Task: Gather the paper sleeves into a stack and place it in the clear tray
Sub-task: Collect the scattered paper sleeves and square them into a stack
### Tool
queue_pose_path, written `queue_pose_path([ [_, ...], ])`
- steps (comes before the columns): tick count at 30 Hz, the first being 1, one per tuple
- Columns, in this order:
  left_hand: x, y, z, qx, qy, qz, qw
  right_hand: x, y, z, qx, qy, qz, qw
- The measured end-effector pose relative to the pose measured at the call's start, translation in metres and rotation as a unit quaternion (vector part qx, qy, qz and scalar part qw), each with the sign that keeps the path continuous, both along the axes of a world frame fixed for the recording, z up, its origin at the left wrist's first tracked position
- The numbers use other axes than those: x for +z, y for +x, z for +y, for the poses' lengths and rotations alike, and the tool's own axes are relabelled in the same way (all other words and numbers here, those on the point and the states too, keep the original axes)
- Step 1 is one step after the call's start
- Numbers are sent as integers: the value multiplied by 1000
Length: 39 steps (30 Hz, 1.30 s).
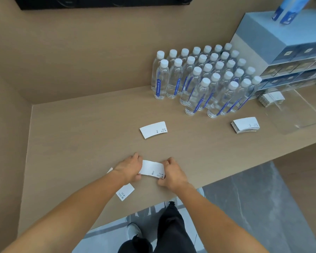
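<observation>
Head view looks down on a long wooden counter (84, 125), with the person's two hands at its near edge. The left hand (129, 166) and right hand (170, 173) each pinch one end of a small bunch of paper sleeves (151, 169), fingers pressed together on it just above the wood.

The likely trouble is the bunch fanning or slipping as it is squared up, since the sleeves are thin and curved; a loose pinch could shed one over the near edge to the floor. A long carry is also needed: the clear tray (297, 114) sits far right, already holding a sleeve pile (271, 98) at its far end.

A block of water bottles (206, 79) stands just left of the tray, close enough for a sweeping arm to knock. Nearer lies a finished stack (245, 125) beside the tray, a single sleeve (153, 129) mid-counter, and another loose sleeve (125, 192) under the left forearm, easily brushed off.
</observation>
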State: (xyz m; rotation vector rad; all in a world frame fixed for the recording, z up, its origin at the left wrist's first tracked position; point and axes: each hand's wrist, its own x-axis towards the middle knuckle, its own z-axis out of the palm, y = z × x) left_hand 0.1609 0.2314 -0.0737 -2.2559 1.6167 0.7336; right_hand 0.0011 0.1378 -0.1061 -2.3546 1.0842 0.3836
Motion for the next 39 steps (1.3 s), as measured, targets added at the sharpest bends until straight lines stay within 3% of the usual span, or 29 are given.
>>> queue_pose_path([
  [6, 19, 8, -21, -29, -50, -35, 998, 30, 5, -35, 50, -49, 0, 998],
  [10, 42, 27, -51, -2, -86, -58, 995, 61, 29, -80, 62, -55, -29, 996],
  [16, 58, 49, -92, 55, -99, -100, 988, 80, 66, -142, 158, -114, -39, 980],
  [23, 29, 64, -122, 120, -64, -79, 988, 47, 100, -190, 211, -65, -35, 975],
  [27, -4, 65, -129, 160, -37, -33, 986, 12, 110, -197, 112, 63, -33, 991],
  [31, -21, 66, -132, 204, -46, 22, 978, -16, 116, -205, 78, 106, -41, 990],
  [39, -26, 65, -126, 189, -73, 31, 979, -17, 107, -215, 227, 66, -42, 971],
])
